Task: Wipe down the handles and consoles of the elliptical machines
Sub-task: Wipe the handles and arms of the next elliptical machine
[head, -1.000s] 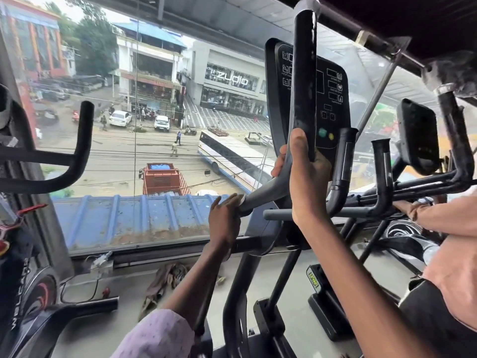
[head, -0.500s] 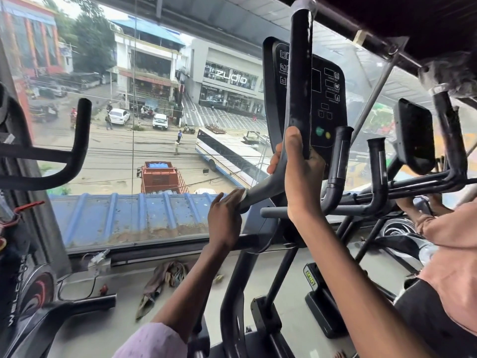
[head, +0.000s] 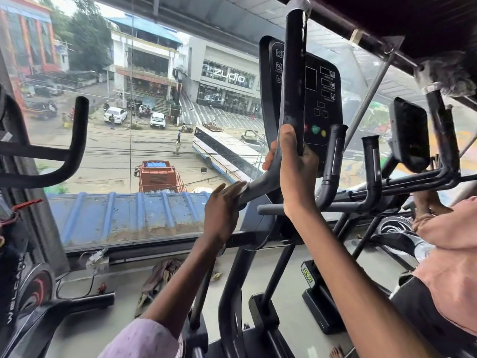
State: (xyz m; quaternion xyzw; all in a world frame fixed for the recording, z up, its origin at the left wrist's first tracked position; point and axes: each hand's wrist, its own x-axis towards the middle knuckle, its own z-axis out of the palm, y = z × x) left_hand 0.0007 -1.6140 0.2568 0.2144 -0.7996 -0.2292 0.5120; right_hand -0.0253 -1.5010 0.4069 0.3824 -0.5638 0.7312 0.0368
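Right hand stays clamped on the upright handle before the console, left hand now fingers half-straightened against its lower bend, no cloth visible, so wiping looks barely underway.

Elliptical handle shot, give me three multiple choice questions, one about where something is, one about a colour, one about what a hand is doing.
1. Where does the rag lie?
A. on the floor under the window
B. over the console
C. in the right hand

2. What colour is the middle round button on the console?
A. blue
B. green
C. white

3. What is the right hand doing?
A. hanging free
B. pressing a button
C. gripping the upright handle

Answers: 1 A, it sits crumpled below the glass. 2 B, green sits between red and yellow. 3 C, its fingers wrap the bar.
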